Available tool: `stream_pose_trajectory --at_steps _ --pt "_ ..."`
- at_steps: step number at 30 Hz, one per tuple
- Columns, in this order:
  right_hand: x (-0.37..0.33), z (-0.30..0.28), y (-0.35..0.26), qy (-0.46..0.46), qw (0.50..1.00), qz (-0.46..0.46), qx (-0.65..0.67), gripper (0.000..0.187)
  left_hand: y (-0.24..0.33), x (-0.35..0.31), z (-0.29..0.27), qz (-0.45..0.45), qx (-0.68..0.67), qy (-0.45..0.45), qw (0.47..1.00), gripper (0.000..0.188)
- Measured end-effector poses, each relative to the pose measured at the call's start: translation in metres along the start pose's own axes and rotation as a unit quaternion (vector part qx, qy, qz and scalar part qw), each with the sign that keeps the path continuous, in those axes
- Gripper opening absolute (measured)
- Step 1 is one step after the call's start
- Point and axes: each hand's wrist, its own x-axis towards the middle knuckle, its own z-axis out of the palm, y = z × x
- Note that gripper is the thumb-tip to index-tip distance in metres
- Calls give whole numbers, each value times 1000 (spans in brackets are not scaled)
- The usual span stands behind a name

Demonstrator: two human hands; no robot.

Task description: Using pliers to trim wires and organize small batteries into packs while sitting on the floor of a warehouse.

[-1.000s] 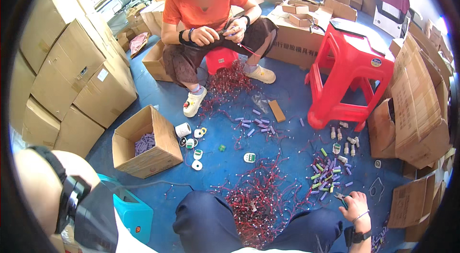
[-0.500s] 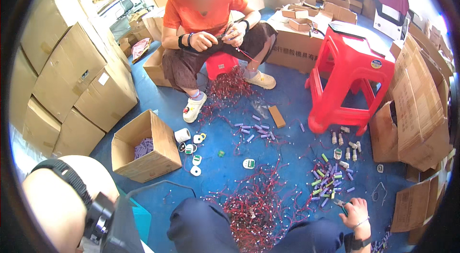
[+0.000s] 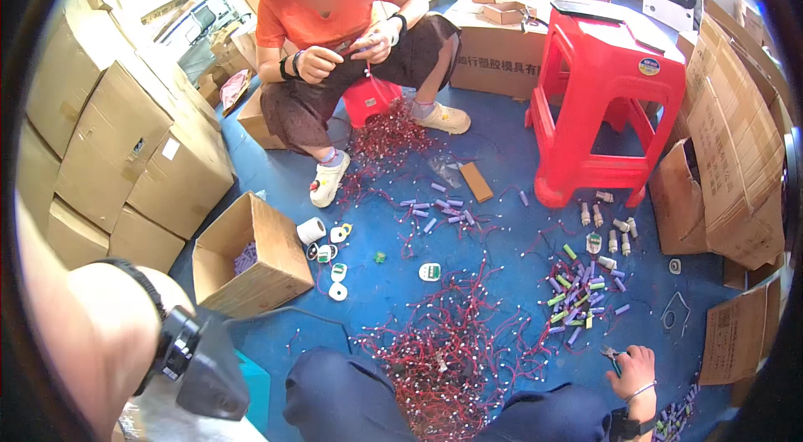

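My right hand point(image 3: 637, 371) is closed around small pliers point(image 3: 616, 362) with teal handles, their jaws pointing away from me. Just beyond lies a pile of purple and green cylindrical cells point(image 3: 579, 296), several with wires. A tangled heap of red and black wires with white connectors point(image 3: 439, 358) covers the floor between my knees. On the left, my left forearm point(image 3: 109, 325) wears a black strap with a dark device; the hand itself does not show.
Facing me, a seated person point(image 3: 335, 15) works on wires. A box of purple cells point(image 3: 251, 262) stands left, near white round parts point(image 3: 338, 271). Cartons point(image 3: 184, 158) stack along the left. A red stool point(image 3: 606, 99) and leaning cardboard point(image 3: 736, 166) are right.
The view has shifted slightly. My right hand still holds the pliers, now a little farther from the cell pile. My left forearm has shifted slightly, with its device lower.
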Motion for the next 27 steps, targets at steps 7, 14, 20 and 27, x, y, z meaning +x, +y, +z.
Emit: stream_pose_trajectory --at_steps 7,14,20,27 --pt "-9 14 6 -21 999 -28 -6 29 19 -5 12 23 -26 50 998 27" --pt "-15 14 19 -62 997 -3 -35 32 45 -20 47 1 -97 116 988 28" --pt "18 -6 -8 -60 997 -38 -13 26 94 -57 105 -138 -230 182 946 29" --pt "-3 -15 5 -62 998 -6 -26 26 123 -68 137 -168 -285 265 906 31"
